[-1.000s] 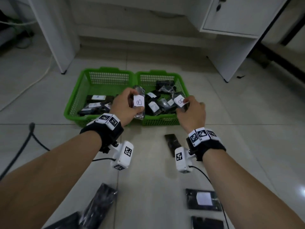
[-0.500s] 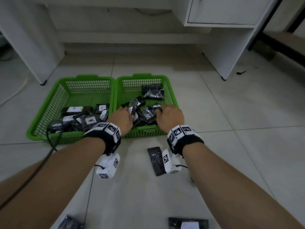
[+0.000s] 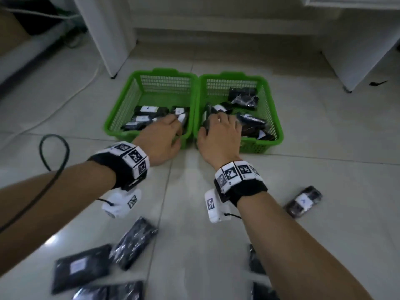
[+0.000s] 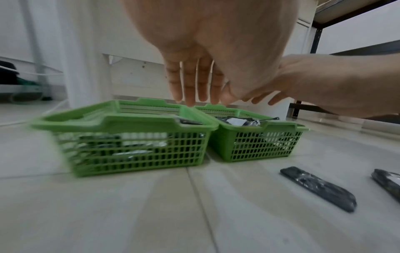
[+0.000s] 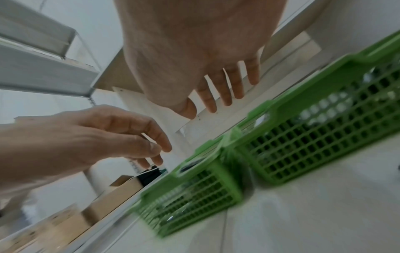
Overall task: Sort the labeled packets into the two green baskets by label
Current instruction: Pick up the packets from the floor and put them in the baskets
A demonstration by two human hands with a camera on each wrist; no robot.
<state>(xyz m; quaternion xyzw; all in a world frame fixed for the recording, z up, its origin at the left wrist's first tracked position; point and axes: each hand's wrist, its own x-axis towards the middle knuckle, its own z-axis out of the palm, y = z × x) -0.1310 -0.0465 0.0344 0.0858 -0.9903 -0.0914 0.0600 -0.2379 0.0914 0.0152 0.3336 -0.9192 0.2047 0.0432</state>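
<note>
- The left hand (image 3: 164, 137) hovers over the near rim of the left basket (image 3: 121, 118), fingers straight and spread, holding nothing.
- The right hand (image 3: 220, 137) hangs over the right basket (image 3: 275, 126), fingers loose and empty (the wrist views show this plainly).
- Labeled packets (image 3: 151, 110) lie in both baskets.
- More packets on the floor (image 3: 82, 266) lie near the forearms, one (image 3: 304, 201) to the right.
</note>
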